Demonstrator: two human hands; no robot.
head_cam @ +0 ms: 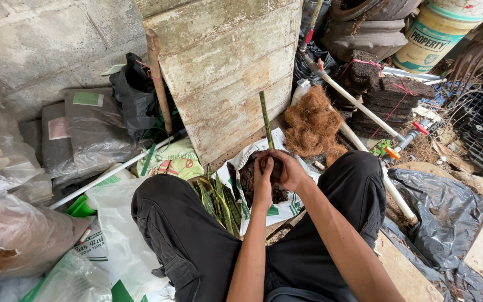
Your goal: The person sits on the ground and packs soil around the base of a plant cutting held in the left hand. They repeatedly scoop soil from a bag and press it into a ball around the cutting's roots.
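I sit with knees apart over an open white sack (240, 162) of dark soil (248, 178). My left hand (263, 180) and my right hand (288, 169) are pressed together around the base of a tall, narrow, green and yellow striped leaf cutting (265, 118) that stands upright out of them. What sits between my palms at the leaf's base is hidden; it looks like a small dark clump or pot. More striped leaves (217, 201) lie flat on the ground beside my left knee.
A weathered wooden board (225, 67) leans ahead. Brown coconut fibre (310, 126) lies to its right, with white pipes (359, 106), black plastic sheeting (443, 212), stacked dark blocks (387, 95) and a bucket (434, 33). Plastic bags (85, 134) crowd the left by a concrete wall (40, 45).
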